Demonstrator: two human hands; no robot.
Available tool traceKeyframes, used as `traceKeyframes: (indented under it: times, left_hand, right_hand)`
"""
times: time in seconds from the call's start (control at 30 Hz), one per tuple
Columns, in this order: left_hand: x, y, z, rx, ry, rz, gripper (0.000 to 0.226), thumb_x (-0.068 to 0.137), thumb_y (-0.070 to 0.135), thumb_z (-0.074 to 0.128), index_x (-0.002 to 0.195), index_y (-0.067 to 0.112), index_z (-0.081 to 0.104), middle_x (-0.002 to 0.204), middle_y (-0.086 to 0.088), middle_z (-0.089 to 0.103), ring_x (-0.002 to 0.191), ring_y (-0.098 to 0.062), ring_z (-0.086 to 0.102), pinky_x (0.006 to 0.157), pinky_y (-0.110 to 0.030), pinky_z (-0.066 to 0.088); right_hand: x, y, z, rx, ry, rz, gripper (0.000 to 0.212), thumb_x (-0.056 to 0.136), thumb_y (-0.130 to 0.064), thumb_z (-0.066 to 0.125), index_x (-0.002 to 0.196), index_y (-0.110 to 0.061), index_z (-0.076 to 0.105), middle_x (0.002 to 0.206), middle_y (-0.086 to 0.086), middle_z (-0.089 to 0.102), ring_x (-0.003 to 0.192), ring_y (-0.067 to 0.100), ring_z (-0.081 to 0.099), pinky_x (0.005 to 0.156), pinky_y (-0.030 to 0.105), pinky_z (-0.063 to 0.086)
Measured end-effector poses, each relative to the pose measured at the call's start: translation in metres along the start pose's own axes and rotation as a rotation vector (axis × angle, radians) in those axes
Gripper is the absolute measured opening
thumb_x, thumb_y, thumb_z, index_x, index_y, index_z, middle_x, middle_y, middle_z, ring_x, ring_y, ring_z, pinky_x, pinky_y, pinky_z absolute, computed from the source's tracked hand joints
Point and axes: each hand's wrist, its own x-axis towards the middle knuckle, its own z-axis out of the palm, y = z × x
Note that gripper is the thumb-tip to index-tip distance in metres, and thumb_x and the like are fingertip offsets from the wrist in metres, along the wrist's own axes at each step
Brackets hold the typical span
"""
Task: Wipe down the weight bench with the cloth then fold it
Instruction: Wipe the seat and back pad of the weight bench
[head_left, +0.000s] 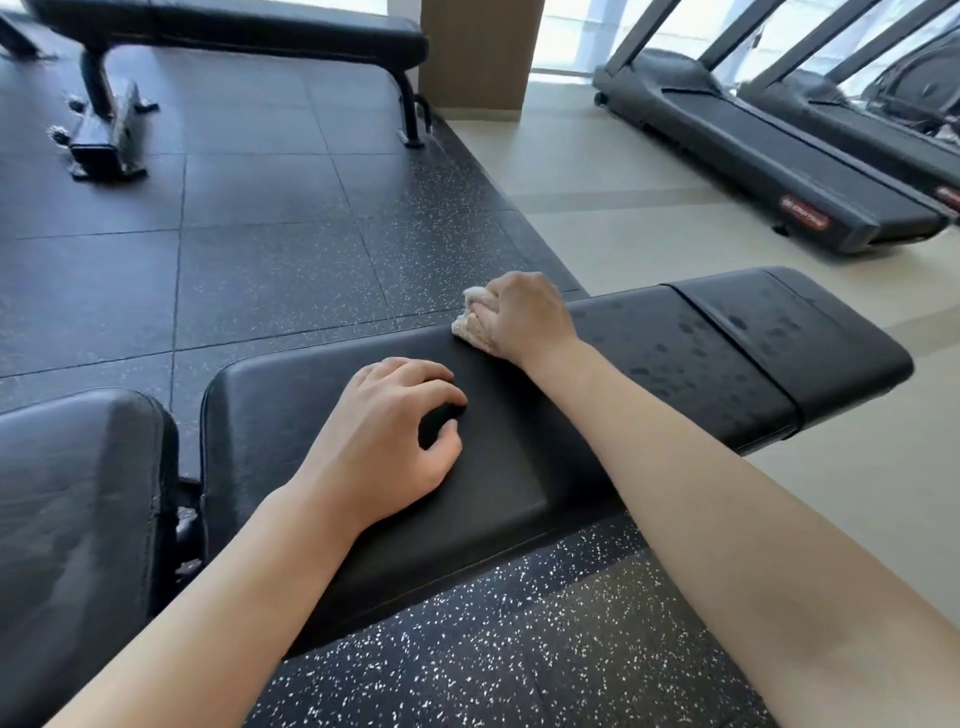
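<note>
A black padded weight bench (675, 364) runs across the view from lower left to right, with dark wet spots on its right part. My right hand (524, 317) grips a bunched cream cloth (470, 327) and presses it on the bench's far edge near the middle. My left hand (389, 436) rests on the pad nearer to me, fingers loosely curled, holding nothing. Most of the cloth is hidden under my right hand.
The bench's other pad (78, 493) sits at lower left across a gap. A second black bench (234, 31) stands at the far left on the speckled rubber floor (260, 234). Treadmills (753, 140) line the far right on beige flooring. A beige pillar (478, 52) stands behind.
</note>
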Motion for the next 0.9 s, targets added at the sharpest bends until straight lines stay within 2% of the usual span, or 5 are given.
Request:
traceKeyframes:
  times: [0.13,0.3,0.47,0.67,0.9]
  left_hand:
    - [0.001,-0.001,0.000,-0.009,0.003,-0.006,0.030,0.084,0.036,0.057,0.105,0.028,0.077,0.121,0.011,0.069,0.118,-0.017,0.060,0.106,-0.046,0.045]
    - [-0.002,-0.001,0.000,-0.028,0.006,-0.017,0.030,0.084,0.035,0.058,0.105,0.028,0.078,0.123,0.011,0.070,0.119,-0.016,0.060,0.109,-0.044,0.044]
    - [-0.002,0.000,0.001,-0.019,0.002,-0.026,0.030,0.084,0.036,0.058,0.105,0.028,0.078,0.124,0.010,0.070,0.120,-0.016,0.059,0.111,-0.043,0.041]
    - [-0.002,0.002,0.000,-0.012,-0.012,-0.037,0.032,0.083,0.036,0.058,0.105,0.026,0.078,0.124,0.009,0.070,0.121,-0.017,0.059,0.111,-0.044,0.042]
    - [-0.003,0.003,-0.003,-0.018,-0.014,-0.043,0.030,0.080,0.035,0.057,0.099,0.024,0.078,0.118,0.007,0.071,0.114,-0.023,0.060,0.104,-0.044,0.044]
  right_hand:
    - [-0.030,0.001,-0.011,0.033,-0.005,-0.044,0.029,0.096,-0.035,0.061,0.073,-0.017,0.061,0.081,0.008,0.062,0.086,0.033,0.061,0.069,0.032,0.033]
    - [-0.136,0.005,-0.038,0.119,0.016,-0.141,0.010,0.094,-0.034,0.066,0.099,-0.030,0.073,0.073,-0.009,0.046,0.070,0.015,0.056,0.064,0.028,0.039]
    - [-0.211,0.013,-0.063,0.241,-0.061,-0.128,0.012,0.095,-0.025,0.070,0.104,-0.030,0.075,0.081,-0.009,0.056,0.080,0.010,0.063,0.078,0.024,0.050]
    - [-0.164,0.017,-0.049,0.098,-0.021,-0.061,0.010,0.092,-0.035,0.068,0.087,-0.029,0.073,0.070,-0.006,0.048,0.065,0.011,0.052,0.064,0.029,0.042]
    - [-0.056,-0.002,-0.022,-0.011,-0.012,0.113,0.026,0.092,-0.035,0.061,0.077,-0.017,0.073,0.080,0.007,0.068,0.085,0.032,0.063,0.069,0.033,0.041]
